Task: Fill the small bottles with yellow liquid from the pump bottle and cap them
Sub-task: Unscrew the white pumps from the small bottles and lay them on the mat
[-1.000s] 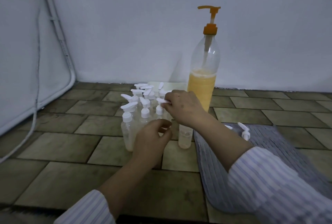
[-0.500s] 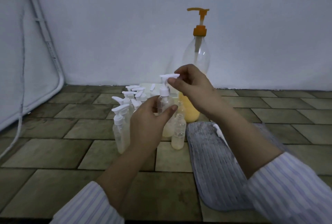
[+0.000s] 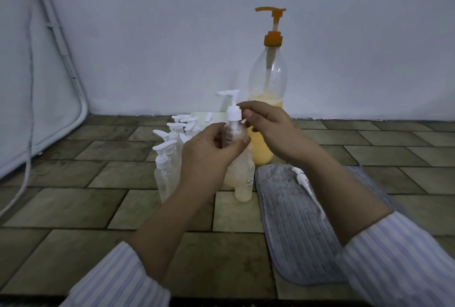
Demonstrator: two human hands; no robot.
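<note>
My left hand (image 3: 209,159) grips a small clear bottle (image 3: 234,133) with yellow liquid in its lower part, held up above the floor. My right hand (image 3: 266,124) pinches the collar of that bottle's white pump cap (image 3: 232,106). Behind them stands the tall pump bottle (image 3: 267,85) with an orange pump head, about half full of yellow liquid. Several small capped bottles (image 3: 167,166) stand in a cluster to the left. An uncapped small bottle (image 3: 243,191) with yellow liquid stands on the tiles just below my hands.
A grey ribbed mat (image 3: 295,228) lies on the right, with a loose white pump cap and its tube (image 3: 305,183) on it. A pale flat tray (image 3: 216,117) sits behind the cluster. A white wall is close behind, with a cable (image 3: 27,159) hanging at left.
My left hand lifted the small bottle out of the cluster. My right hand came down from the pump's nozzle to its collar. The view shifted slightly left.
</note>
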